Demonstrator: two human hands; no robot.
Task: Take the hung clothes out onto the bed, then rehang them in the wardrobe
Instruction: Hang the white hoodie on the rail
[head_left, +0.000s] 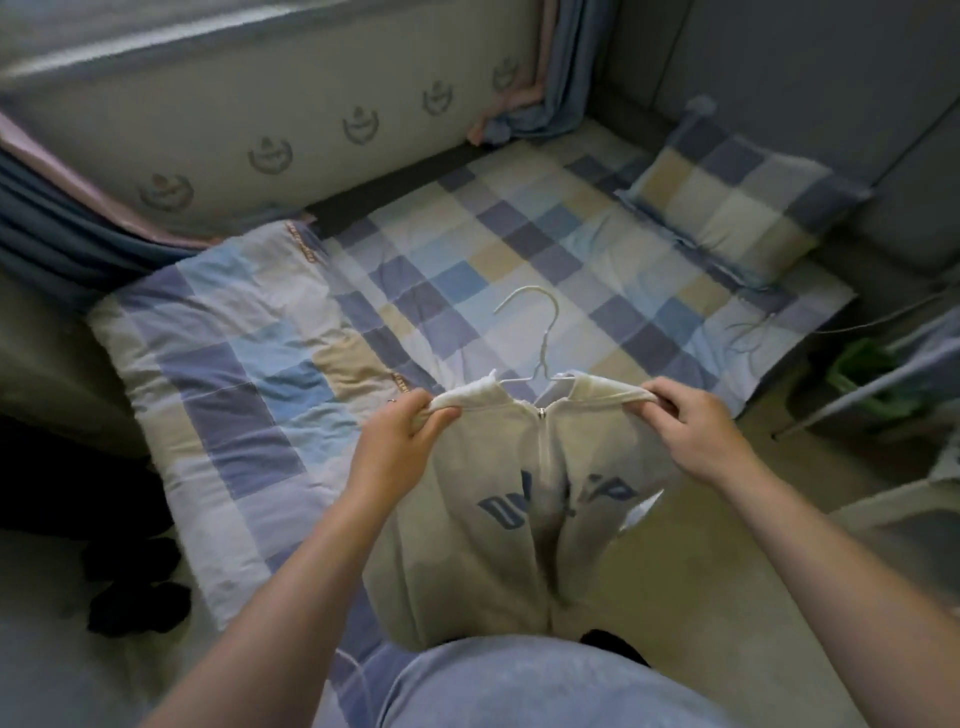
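My left hand (408, 436), right hand (691, 431): pinch grip, one on each shoulder of cream sweatshirt (467, 545), white hanger (544, 344) inside.

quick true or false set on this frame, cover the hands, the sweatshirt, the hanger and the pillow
1. The left hand and right hand each grip a shoulder of the sweatshirt. True.
2. The zip is open all the way down. False: it is closed up to the collar.
3. The hook of a white hanger sticks out above the collar. True.
4. The pillow lies on the floor. False: it lies on the bed, at its far right end.
5. The sweatshirt's front is plain. False: blue letters run across the chest.
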